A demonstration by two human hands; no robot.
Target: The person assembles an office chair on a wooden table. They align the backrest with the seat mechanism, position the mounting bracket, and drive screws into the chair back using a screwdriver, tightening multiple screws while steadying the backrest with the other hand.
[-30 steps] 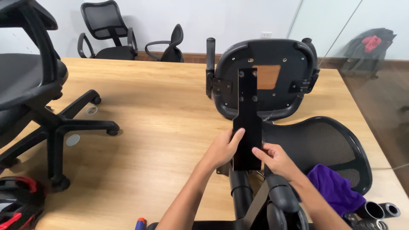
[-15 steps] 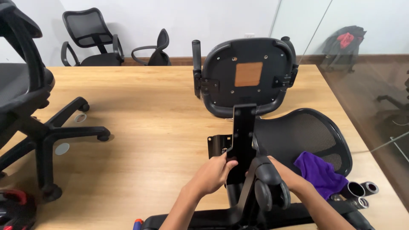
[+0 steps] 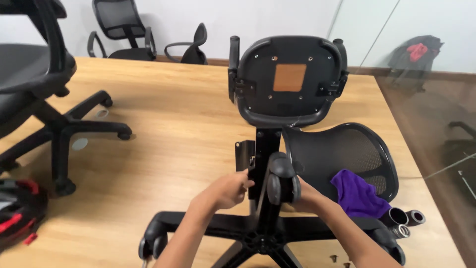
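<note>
A light wooden desk (image 3: 173, 149) carries everything here, its grain running across the view. At the near edge lies a black five-arm chair base (image 3: 263, 238) with castors, one castor (image 3: 283, 184) standing up in front of the hands. Two small screws (image 3: 339, 259) lie on the desk by its right arm, with three short metal cylinders (image 3: 404, 221) just beyond.

The left hand (image 3: 227, 189) has its fingers (image 3: 244, 184) curled shut on the lower end of a black backrest bracket (image 3: 265, 149), a flat upright bar with a small side plate (image 3: 244, 155) to its left. The right hand (image 3: 307, 194) sits just behind the castor, partly hidden; whether its fingers are gripping the bar cannot be told.

The bracket runs away from the person to the black seat pan (image 3: 290, 82), tipped up on edge so its underside faces the camera, with a square of bare brown board (image 3: 289, 78) at its middle and a stubby armrest post on each side. To the right, touching the bracket, lies a black mesh backrest (image 3: 342, 156) with a purple cloth (image 3: 358, 193) on its near part.

At far left a complete black office chair (image 3: 44, 99) stands on the desk, and a red and black helmet-like thing (image 3: 17, 211) lies at the near left corner. Beyond the desk two more black chairs (image 3: 124, 30) stand against a white wall, and a glass partition (image 3: 421, 74) closes the right side.
</note>
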